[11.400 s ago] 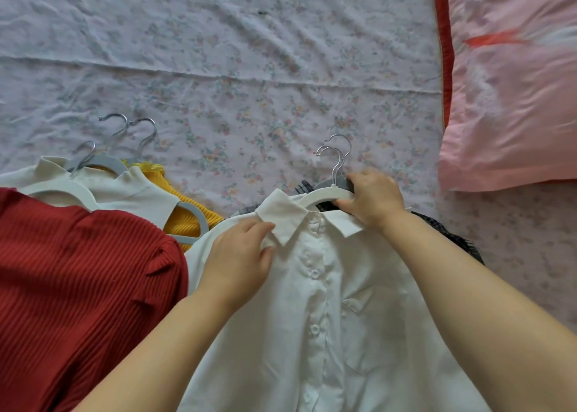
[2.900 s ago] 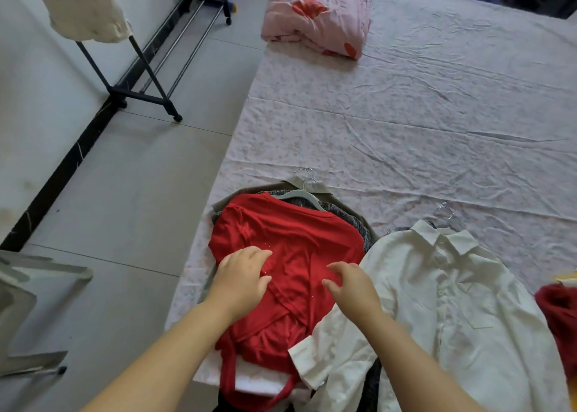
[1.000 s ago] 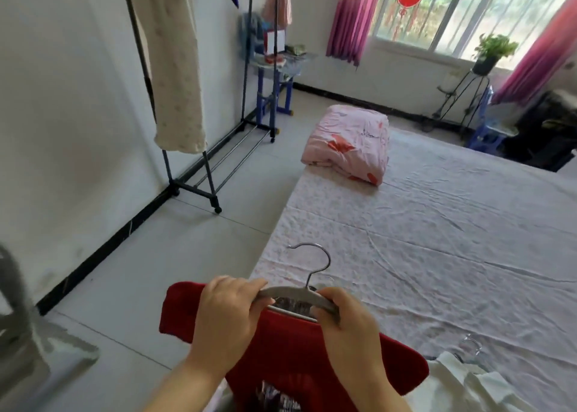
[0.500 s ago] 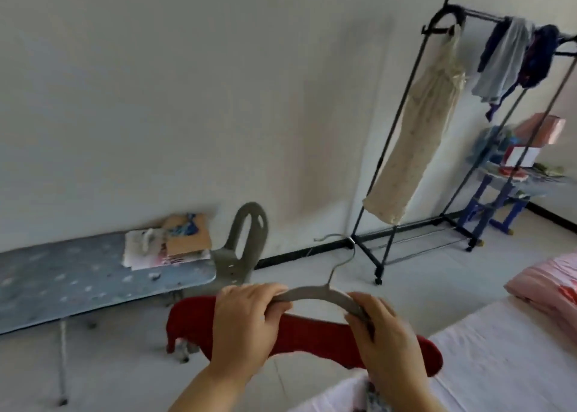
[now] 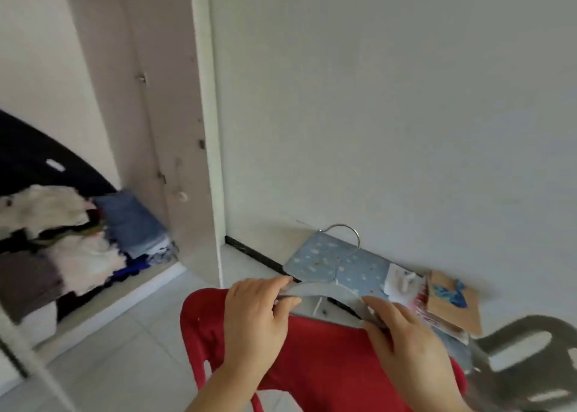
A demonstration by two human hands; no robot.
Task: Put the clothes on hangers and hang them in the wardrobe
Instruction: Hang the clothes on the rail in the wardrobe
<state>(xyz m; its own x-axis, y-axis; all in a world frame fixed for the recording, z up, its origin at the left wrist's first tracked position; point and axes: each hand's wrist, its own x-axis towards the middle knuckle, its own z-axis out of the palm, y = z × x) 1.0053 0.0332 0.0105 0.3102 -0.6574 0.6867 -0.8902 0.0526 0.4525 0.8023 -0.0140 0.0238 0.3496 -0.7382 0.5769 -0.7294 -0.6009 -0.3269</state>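
Observation:
A red top (image 5: 327, 346) hangs on a grey hanger (image 5: 324, 289) whose metal hook (image 5: 346, 232) points up. My left hand (image 5: 256, 321) grips the hanger's left shoulder, and my right hand (image 5: 406, 339) grips its right shoulder. I hold it in front of me, low in the view. The open wardrobe (image 5: 150, 130) stands at the left, with folded and piled clothes (image 5: 62, 243) on its bottom shelf. No rail shows inside it.
A blue dotted ironing board (image 5: 340, 264) stands against the white wall behind the hanger, with papers and a brown card (image 5: 449, 302) on it. A grey plastic chair (image 5: 524, 358) is at the lower right. Pale floor tiles (image 5: 131, 349) lie between me and the wardrobe.
I have turned left, away from the bed and the clothes rack, carrying the red top on its hanger. The wardrobe has come into view, and the ironing board is now just behind the hanger.

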